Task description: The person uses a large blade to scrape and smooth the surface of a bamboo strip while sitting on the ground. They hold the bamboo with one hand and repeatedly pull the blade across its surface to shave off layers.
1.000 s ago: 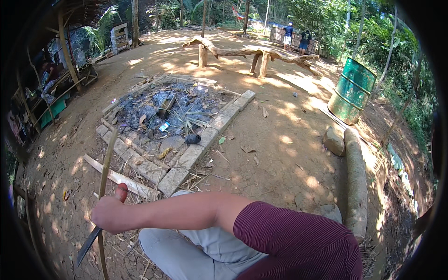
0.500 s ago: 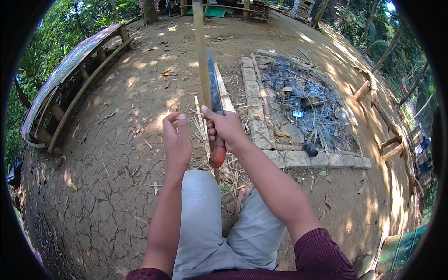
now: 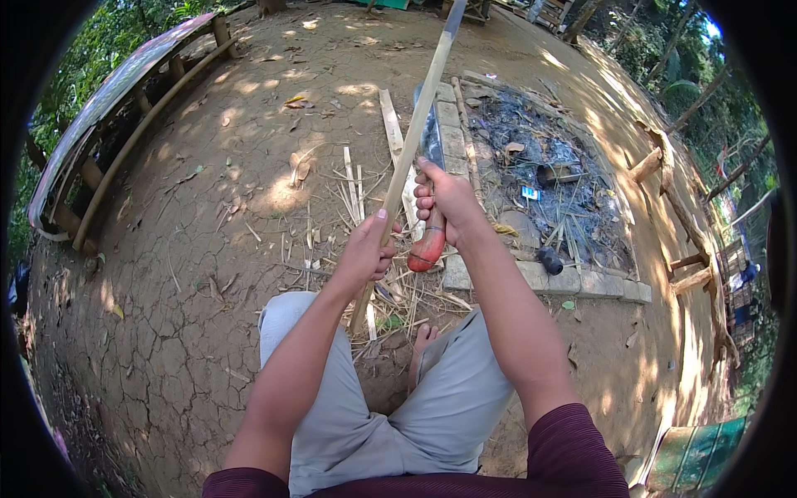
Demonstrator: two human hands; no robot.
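Over cracked dry ground [image 3: 191, 274], both forearms reach forward from the near edge. Left hand [image 3: 365, 253] is curled tight round a long bamboo strip [image 3: 415, 133], which slants up and away toward the far side. Right hand [image 3: 444, 199], just beside it, is clenched on the red-handled machete [image 3: 427, 216], blade against the strip. Far right, a small blue-and-white label [image 3: 530, 192] lies in the ash pit [image 3: 556, 174].

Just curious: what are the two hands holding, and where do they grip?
Left hand grips the bamboo strip low on its length; right hand holds the knife by its red handle.
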